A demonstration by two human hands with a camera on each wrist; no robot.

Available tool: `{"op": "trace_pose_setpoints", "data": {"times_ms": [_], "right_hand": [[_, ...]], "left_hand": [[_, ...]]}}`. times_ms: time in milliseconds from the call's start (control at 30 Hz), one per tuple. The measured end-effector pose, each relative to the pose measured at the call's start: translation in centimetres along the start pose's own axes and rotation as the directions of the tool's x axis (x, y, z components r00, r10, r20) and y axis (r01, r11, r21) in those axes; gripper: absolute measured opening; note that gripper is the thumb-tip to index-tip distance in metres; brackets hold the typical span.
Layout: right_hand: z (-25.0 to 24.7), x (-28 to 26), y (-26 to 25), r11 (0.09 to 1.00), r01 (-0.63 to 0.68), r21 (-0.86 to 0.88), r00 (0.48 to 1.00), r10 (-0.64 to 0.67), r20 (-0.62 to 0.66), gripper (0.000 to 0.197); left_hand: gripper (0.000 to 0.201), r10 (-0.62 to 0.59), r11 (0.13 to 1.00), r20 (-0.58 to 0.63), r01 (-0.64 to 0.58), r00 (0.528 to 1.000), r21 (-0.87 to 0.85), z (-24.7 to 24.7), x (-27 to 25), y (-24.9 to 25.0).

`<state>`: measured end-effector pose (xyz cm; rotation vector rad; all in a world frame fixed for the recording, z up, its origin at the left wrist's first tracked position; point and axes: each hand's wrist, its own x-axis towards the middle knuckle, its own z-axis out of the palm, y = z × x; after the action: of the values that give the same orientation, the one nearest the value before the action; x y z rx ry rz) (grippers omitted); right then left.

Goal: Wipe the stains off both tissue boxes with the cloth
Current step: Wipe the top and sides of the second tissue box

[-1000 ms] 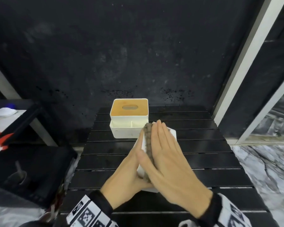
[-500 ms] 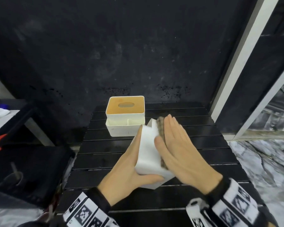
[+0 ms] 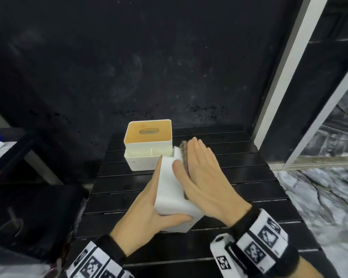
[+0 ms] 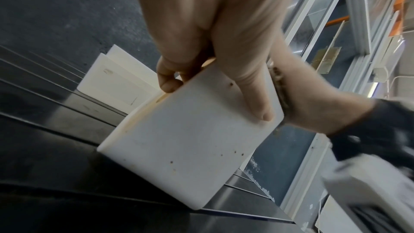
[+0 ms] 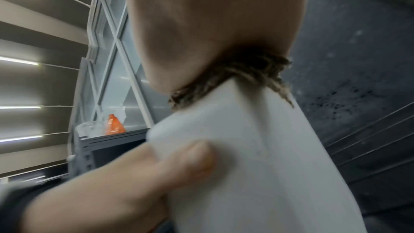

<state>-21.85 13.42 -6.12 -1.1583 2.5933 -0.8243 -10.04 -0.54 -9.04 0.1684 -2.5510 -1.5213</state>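
Observation:
A white tissue box (image 3: 169,189) is tilted up on the black slatted table, and my left hand (image 3: 149,213) grips it with the thumb across its near face. In the left wrist view this box (image 4: 190,139) shows small brown spots. My right hand (image 3: 201,177) lies flat with straight fingers and presses a brown cloth (image 3: 184,155) against the box's right side. The right wrist view shows the cloth (image 5: 246,73) squeezed between palm and box (image 5: 257,148). A second white tissue box (image 3: 149,143) with an orange-brown lid stands upright just behind.
The black slatted table (image 3: 239,177) ends at a dark wall behind. A white frame post (image 3: 285,77) rises at the right, with marble floor (image 3: 319,197) below it. A black bin or case (image 3: 28,207) sits to the left of the table.
My right hand has slid the cloth to the right across the tilted box, uncovering its white upper face. My left hand keeps its hold on the box.

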Motion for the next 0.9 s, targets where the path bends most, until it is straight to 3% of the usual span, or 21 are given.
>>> {"op": "trace_pose_setpoints", "data": {"times_ms": [133,233,400,567,667,833,900], "right_hand": [[0.1,-3.3,-1.7,0.988,0.144,-0.058,0.986,-0.138,0.096,0.1],[-0.7,-4.5,-0.8,0.986,0.139,-0.089,0.975,-0.121,0.189,0.097],[-0.8,0.2,0.3,1.0,0.015,-0.008,0.999,-0.015,0.048,0.1],[0.1,-2.8,-1.7,0.988,0.141,-0.055,0.986,-0.135,0.097,0.1],[-0.4,-4.2,-0.5,0.985,0.139,-0.098,0.98,-0.123,0.159,0.1],[-0.6,0.2,1.2,1.0,0.007,-0.01,1.0,-0.007,0.03,0.101],[-0.2,-0.1,0.3,0.998,0.055,-0.028,0.998,-0.054,0.032,0.102]], "left_hand": [[0.1,0.009,0.999,0.005,-0.008,1.0,-0.05,-0.1,0.0,0.5],[0.102,0.026,0.999,0.011,-0.025,1.0,-0.037,0.0,0.2,0.4],[0.112,0.012,1.0,-0.001,-0.012,1.0,-0.006,0.1,0.1,0.3],[0.101,0.022,0.998,-0.026,-0.023,0.999,-0.05,0.0,0.0,0.2],[0.102,0.036,0.999,-0.01,-0.036,0.999,-0.013,0.2,0.3,0.3],[0.109,0.001,0.999,-0.002,-0.001,1.0,0.041,0.2,0.3,-0.1],[0.107,-0.016,0.999,-0.011,0.017,1.0,0.037,0.1,0.3,-0.4]]}}
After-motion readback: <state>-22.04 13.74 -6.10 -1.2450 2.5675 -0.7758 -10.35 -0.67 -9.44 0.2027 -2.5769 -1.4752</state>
